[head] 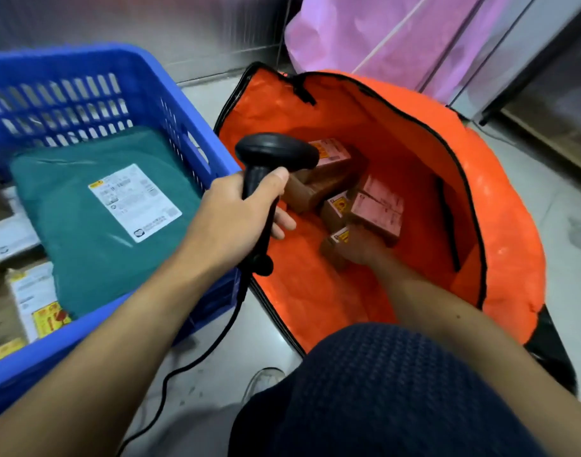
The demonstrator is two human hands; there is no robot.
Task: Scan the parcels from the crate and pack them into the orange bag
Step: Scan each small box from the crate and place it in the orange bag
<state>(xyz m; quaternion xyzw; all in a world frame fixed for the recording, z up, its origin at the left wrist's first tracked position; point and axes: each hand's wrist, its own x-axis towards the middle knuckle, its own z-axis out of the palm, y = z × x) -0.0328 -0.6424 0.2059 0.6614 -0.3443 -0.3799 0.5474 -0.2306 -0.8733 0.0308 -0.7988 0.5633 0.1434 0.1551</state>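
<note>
The packing step is in hand. A small brown carton (332, 250) is being set on the floor of the orange bag (500, 225), just beside the cartons already packed (376, 214). The right hand (361, 246) is laid over it, but the fingers are blurred, so whether that grip is closed cannot be told. The scanner (276, 153) is held by the left hand (229, 222), the grip wrapped round its handle, above the gap between bag and blue crate (144, 70).

More parcels are seen in the crate, with a teal mailer (84, 239) uppermost, so the task is judged far from done. The next move calls for the carton to be let go, a fresh parcel lifted out and its barcode presented to the scanner.

A white shipping label (134, 202) is borne by the mailer, and pink and yellow labels by the cartons. No writing can be read.
</note>
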